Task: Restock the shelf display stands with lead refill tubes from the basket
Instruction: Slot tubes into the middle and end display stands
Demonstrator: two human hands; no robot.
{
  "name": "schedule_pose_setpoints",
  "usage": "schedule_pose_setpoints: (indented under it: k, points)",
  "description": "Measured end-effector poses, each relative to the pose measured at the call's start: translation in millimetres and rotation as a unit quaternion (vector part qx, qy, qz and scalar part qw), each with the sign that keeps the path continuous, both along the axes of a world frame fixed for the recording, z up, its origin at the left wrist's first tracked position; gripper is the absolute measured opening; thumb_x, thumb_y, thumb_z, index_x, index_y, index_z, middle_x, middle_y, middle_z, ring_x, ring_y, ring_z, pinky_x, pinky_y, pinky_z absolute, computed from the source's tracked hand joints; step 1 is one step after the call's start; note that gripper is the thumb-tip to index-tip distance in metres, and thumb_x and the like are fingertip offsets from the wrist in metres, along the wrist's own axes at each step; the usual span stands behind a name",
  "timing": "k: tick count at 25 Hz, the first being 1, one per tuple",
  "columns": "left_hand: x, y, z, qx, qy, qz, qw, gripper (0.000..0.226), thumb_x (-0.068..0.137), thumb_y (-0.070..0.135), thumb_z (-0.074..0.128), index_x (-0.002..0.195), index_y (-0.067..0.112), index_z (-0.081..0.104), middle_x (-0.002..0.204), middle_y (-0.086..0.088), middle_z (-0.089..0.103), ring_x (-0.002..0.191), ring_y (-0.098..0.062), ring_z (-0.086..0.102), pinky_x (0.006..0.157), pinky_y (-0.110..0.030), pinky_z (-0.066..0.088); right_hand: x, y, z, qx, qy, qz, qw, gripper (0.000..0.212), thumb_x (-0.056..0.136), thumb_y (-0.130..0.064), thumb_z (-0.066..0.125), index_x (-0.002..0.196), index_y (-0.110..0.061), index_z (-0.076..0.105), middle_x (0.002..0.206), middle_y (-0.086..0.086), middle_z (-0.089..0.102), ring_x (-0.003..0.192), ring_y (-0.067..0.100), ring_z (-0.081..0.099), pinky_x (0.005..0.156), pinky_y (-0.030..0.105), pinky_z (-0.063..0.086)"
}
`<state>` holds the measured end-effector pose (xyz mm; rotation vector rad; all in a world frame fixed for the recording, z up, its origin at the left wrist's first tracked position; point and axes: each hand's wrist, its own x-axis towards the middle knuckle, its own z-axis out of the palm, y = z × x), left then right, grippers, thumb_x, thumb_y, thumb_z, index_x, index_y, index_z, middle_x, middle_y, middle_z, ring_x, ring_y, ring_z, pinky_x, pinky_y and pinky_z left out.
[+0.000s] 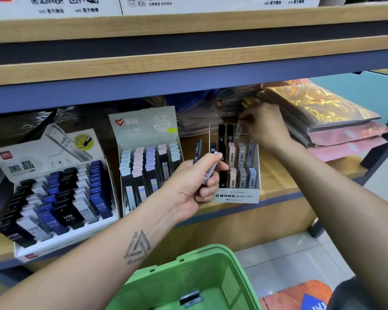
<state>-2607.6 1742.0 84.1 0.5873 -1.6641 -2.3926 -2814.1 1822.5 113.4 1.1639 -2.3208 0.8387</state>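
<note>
- Pinching a grey lead refill tube [238, 130], the right hand [266, 125] lowers it into the MONO stand [235, 195], back row, two o'clock; misalignment could jam it.
- The left hand [193, 186] grips spare tubes [207, 172]; one could slip past the green basket [188, 278] at six o'clock.

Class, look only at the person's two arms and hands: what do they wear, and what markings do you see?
Both forearms are bare, no sleeves, gloves, watch or rings visible. The left forearm bears a dark tattoo of interlocking triangles. The right forearm shows no markings.
</note>
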Motion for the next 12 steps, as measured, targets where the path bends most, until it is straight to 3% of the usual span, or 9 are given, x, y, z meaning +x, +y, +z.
schedule_pose_setpoints:
  k: [6, 10, 12]
  points:
    - [-4, -1, -2, 0.017, 0.001, -0.002, 1.000, 0.024, 0.099, 0.028, 0.058, 0.094, 0.005, 0.066, 0.056, -0.002, 0.038, 0.040, -0.010, 0.028, 0.039, -0.020, 0.014, -14, 2, 1, 0.027, -0.025, -0.030, 0.999, 0.021, 0.091, -0.002, 0.067, 0.107, -0.010, 0.077, 0.112, 0.010, 0.073, 0.105, 0.025, 0.066, 0.086, 0.025, 0.047]
    - [-3, -2, -2, 0.016, -0.004, -0.001, 1.000, 0.024, 0.099, 0.027, 0.057, 0.094, 0.005, 0.065, 0.055, -0.002, 0.038, 0.040, -0.010, 0.028, 0.040, -0.021, 0.013, -13, -7, -8, 0.074, -0.009, -0.015, 0.997, 0.023, 0.085, 0.003, 0.070, 0.104, -0.008, 0.077, 0.103, 0.011, 0.074, 0.094, 0.027, 0.069, 0.082, 0.031, 0.055]
    - [-3, -2, -2, 0.023, -0.004, 0.000, 1.000, 0.024, 0.099, 0.026, 0.057, 0.096, 0.004, 0.066, 0.055, -0.002, 0.039, 0.041, -0.010, 0.028, 0.041, -0.022, 0.013, -12, -11, -14, 0.099, 0.030, -0.022, 0.994, 0.017, 0.081, 0.003, 0.070, 0.093, -0.008, 0.077, 0.092, 0.012, 0.074, 0.083, 0.029, 0.070, 0.072, 0.033, 0.056]
